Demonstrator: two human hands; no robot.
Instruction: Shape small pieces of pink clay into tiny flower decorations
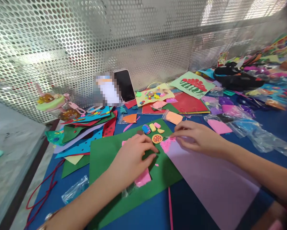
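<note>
My left hand (134, 156) rests on a green paper sheet (110, 159), fingers curled and pressed down over something I cannot make out; a pink clay slab in a clear bag (143, 179) lies just under my wrist. My right hand (196, 137) lies on a lilac paper sheet (213, 182), its fingertips pinched on a thin tool whose tip touches a flattened pink clay piece (166, 143). Beside it sit a small round clay pizza (157, 138) and several little clay shapes (153, 127).
Blue table (148, 214) with stacked coloured papers (86, 134) at left, clay bags (244, 127) at right, a red cord (45, 188), a tablet (124, 84) leaning on the perforated metal wall, finished paper crafts (193, 84) and a black object (236, 78) at the back.
</note>
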